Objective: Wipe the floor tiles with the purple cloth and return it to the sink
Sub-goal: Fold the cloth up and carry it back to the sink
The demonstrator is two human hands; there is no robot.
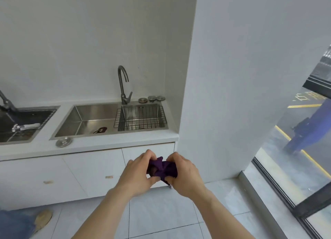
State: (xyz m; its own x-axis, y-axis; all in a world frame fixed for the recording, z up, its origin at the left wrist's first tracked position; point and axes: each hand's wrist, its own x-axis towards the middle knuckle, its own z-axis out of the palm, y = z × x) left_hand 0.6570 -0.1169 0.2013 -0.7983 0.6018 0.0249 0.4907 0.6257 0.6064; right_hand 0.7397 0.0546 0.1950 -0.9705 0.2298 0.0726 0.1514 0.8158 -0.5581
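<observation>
A bunched purple cloth (162, 169) is held in the air in front of the white cabinet doors, below the counter edge. My left hand (138, 174) grips its left side and my right hand (184, 174) grips its right side, fingers curled into the fabric. The steel sink (86, 121) lies in the white counter above and behind the hands, with a dark small item near its drain. White floor tiles (161, 212) spread under my forearms.
A wire basket (141, 117) sits in the sink's right part, under a curved tap (123, 84). Drain plugs (151, 99) rest behind it, another (64, 142) on the counter front. A second sink (23, 124) is at left. A white wall (232, 95) and a glass pane (295, 158) stand at right.
</observation>
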